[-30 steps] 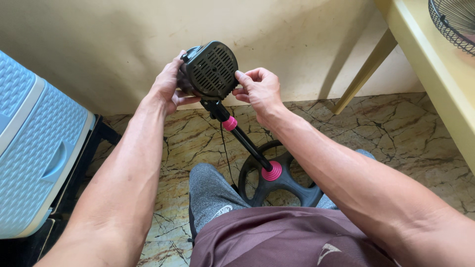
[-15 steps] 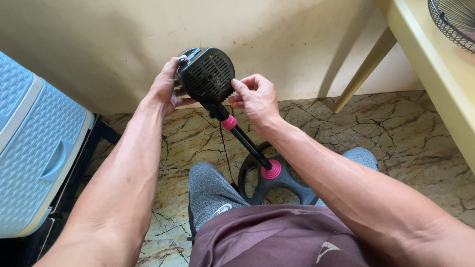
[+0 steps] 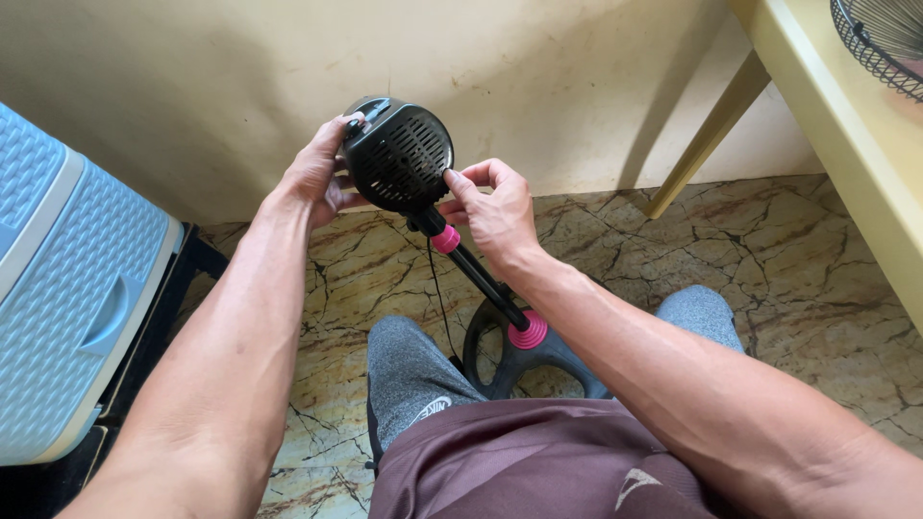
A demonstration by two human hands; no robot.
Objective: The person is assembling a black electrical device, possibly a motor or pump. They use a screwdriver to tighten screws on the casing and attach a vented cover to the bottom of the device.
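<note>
**Fan motor head held in both hands above floor**

Seated, knees apart, stand base (image 3: 524,356) planted on marble floor (image 3: 615,240) between legs. Black vented motor housing (image 3: 399,159) up at chest level near beige wall (image 3: 500,58), topping slanted black pole (image 3: 481,279). Left hand (image 3: 317,173) cupping housing's left side and back, fingers (image 3: 338,130) wrapped closed on it, likely to steady it. Right hand (image 3: 495,211) at housing's lower right edge, thumb and forefinger pinched closed right against rim; whether something small sits in the pinch, cannot tell. Pole tilted toward body, probably so vented back faces camera for access.

Counts: one motor housing, one pole, two pink collars, upper one (image 3: 445,238) just under housing, lower one (image 3: 528,332) at base. One thin black cord (image 3: 437,308) hanging beside pole. One light blue plastic box (image 3: 67,288) at left. One yellowish surface (image 3: 846,135) at right on slanted leg, one wire fan grille (image 3: 889,38) resting on it, only partly in view.
</note>
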